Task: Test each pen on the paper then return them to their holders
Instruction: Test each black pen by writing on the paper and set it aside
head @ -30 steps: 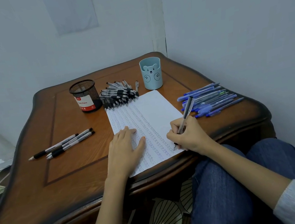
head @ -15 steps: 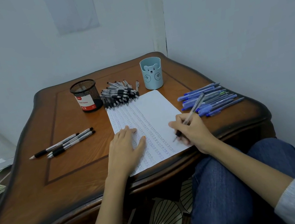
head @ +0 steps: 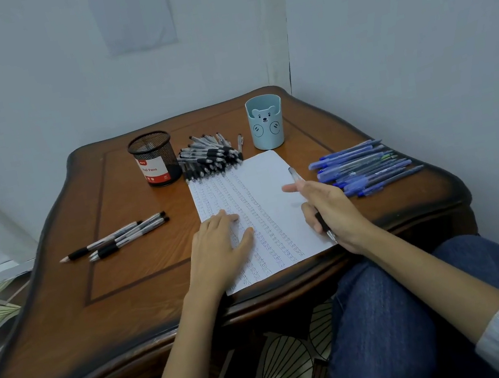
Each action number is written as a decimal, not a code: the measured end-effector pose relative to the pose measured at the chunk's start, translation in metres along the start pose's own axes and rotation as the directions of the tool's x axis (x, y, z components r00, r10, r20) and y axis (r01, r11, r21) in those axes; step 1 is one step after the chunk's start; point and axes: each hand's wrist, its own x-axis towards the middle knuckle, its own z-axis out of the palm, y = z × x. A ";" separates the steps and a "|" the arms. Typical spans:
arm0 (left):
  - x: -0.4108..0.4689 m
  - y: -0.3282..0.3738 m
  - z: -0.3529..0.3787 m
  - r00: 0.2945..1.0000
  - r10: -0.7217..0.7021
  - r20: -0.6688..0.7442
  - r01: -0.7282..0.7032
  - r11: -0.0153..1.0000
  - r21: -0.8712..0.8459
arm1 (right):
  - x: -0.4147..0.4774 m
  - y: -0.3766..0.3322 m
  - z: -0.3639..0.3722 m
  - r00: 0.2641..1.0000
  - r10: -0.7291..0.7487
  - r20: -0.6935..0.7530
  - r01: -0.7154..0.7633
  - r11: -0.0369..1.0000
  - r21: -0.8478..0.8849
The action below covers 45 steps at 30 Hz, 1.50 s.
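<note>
- Legs (head: 396, 312) in blue jeans lie nearest, at the front edge of the brown wooden worktop (head: 143, 274).
- Left hand (head: 219, 250) rests flat on the paper (head: 267, 185), fingers straight and spread, holding nothing.
- Right hand (head: 331, 207) sits at the paper's right edge, fingers curled round a pen (head: 296, 175) with the forefinger stretched out. The pen's tip points back toward the person.
- Rows of small marks cover the paper's left and middle.
- Three black-grip pens (head: 120, 236) lie together well to the left.
- Blue pens (head: 368, 168) lie in a heap just right of the right hand.
- Black pens (head: 209, 159) are piled at the paper's far edge, between a black mesh holder (head: 154, 159) and a blue bear holder (head: 265, 126).
</note>
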 end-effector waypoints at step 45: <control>0.063 -0.068 -0.004 0.993 -0.006 -0.116 -0.017 0.980 -0.196 | 0.255 0.008 0.098 0.934 -0.211 -0.287 0.036 0.858 -0.513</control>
